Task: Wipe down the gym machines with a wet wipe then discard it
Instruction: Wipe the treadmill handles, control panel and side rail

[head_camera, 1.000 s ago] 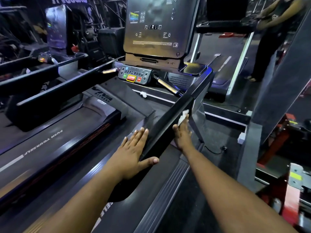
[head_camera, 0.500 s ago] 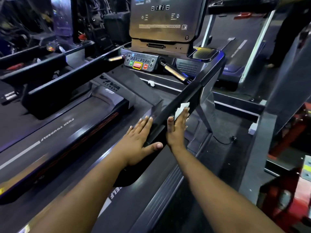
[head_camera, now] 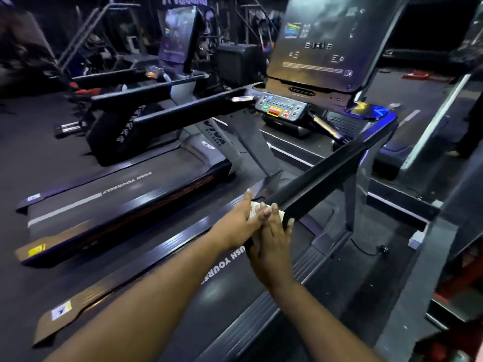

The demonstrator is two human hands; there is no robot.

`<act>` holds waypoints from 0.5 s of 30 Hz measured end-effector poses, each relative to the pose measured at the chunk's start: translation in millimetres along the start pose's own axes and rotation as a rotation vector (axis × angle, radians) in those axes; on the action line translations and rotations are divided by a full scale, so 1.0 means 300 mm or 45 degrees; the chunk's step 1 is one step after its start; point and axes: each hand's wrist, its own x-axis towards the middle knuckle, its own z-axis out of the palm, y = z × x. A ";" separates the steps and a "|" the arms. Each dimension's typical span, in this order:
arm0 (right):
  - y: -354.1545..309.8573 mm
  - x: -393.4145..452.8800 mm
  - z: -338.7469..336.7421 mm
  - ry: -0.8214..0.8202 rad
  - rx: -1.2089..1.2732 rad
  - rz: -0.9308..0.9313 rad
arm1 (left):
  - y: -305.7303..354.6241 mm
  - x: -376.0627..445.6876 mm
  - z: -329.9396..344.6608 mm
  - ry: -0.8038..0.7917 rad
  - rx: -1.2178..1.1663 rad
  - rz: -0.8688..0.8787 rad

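Item: wipe [head_camera: 253, 208] — white, bunched, caught between my two hands at the near end of the rail [head_camera: 317, 182], only a small patch of it showing. Left hand [head_camera: 236, 226]: fingers straight, laid along the wipe's left side and pointing up the rail; it presses rather than grips. Right hand [head_camera: 273, 240]: fingers lying over the wipe and the rail's end, one fingertip curling round the rail's far edge; whether they pinch the wipe or merely hold it flat I cannot tell, since the hands overlap. Rail: black, sloping up and away to the console [head_camera: 283, 108] and the screen [head_camera: 321, 43] above it. Below: the belt [head_camera: 235, 304] of this treadmill; a second treadmill [head_camera: 136, 189] stands to the left. Risks, as I judge them — the wipe is held by pressure alone, so parting the hands carelessly could drop it onto the belt; a bunched wipe touches little of the rail, so a pass made this way could leave streaks or miss the underside; a stroke carried too far up could brush the console's buttons.
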 end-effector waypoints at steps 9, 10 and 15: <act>-0.418 -0.113 0.061 -0.160 0.402 0.185 | -0.238 -0.467 -0.111 0.083 -0.820 -0.069; -0.460 -0.123 0.079 -0.205 0.548 0.269 | -0.278 -0.511 -0.132 0.145 -0.848 -0.089; -0.712 -0.144 0.244 -0.422 0.905 0.579 | -0.538 -0.742 -0.291 0.443 -0.719 -0.125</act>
